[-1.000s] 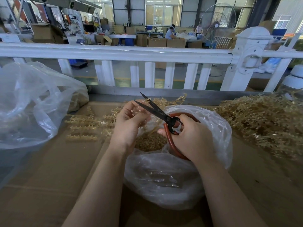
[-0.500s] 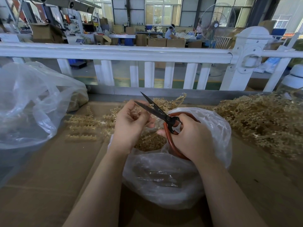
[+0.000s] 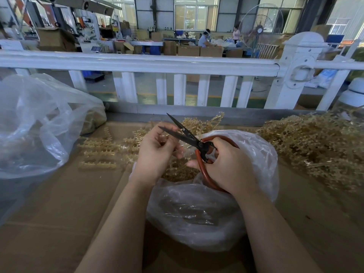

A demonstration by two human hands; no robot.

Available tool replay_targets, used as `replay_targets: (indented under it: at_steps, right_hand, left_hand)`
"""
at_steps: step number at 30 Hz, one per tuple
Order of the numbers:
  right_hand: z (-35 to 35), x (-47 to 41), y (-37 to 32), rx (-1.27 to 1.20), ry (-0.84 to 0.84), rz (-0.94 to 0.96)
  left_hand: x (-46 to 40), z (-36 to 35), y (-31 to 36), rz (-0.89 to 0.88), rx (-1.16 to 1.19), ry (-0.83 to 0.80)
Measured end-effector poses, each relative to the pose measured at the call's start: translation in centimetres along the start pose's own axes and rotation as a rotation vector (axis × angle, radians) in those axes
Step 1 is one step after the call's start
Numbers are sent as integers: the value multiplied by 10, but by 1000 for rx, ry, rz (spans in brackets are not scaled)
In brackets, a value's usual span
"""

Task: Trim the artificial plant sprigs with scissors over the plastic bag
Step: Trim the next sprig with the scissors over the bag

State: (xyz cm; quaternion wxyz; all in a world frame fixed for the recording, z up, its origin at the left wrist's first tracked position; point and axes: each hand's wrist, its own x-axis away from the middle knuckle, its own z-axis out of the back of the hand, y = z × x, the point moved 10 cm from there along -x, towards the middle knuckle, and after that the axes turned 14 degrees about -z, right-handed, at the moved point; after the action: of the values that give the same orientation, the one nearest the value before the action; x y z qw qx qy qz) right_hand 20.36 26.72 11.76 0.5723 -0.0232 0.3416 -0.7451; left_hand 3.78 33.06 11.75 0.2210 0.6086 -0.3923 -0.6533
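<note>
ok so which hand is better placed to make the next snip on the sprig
Right. The right hand already grips the scissors, blades open over the plastic bag. The left hand pinches the sprig by the blades.

right hand (image 3: 228, 166) grips scissors (image 3: 189, 137), blades apart | left hand (image 3: 157, 152) pinches sprig | over plastic bag (image 3: 262, 160)

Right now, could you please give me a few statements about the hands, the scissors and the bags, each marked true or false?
1. The right hand grips the scissors. True.
2. The scissors' blades are fully closed. False: they stand apart.
3. The left hand holds a sprig by the blades. True.
4. The plastic bag beneath the hands holds no trimmings. False: tan pieces lie inside.
5. The loose sprig pile lies to the left. False: it lies to the right; a large clear bag sits left.
</note>
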Motion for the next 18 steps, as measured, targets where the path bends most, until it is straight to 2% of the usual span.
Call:
replay_targets:
  at_steps: [8,12,18]
  right_hand:
    - [-6,-1,3,-87,-32,-39]
    - [-7,-2,5,-89,-36,-47]
    - [-6,-2,4,-116,-36,-54]
  left_hand:
    - [-1,-3,1,16,115,72]
    - [-1,-11,6,-15,128,14]
    - [-1,-13,6,7,181,10]
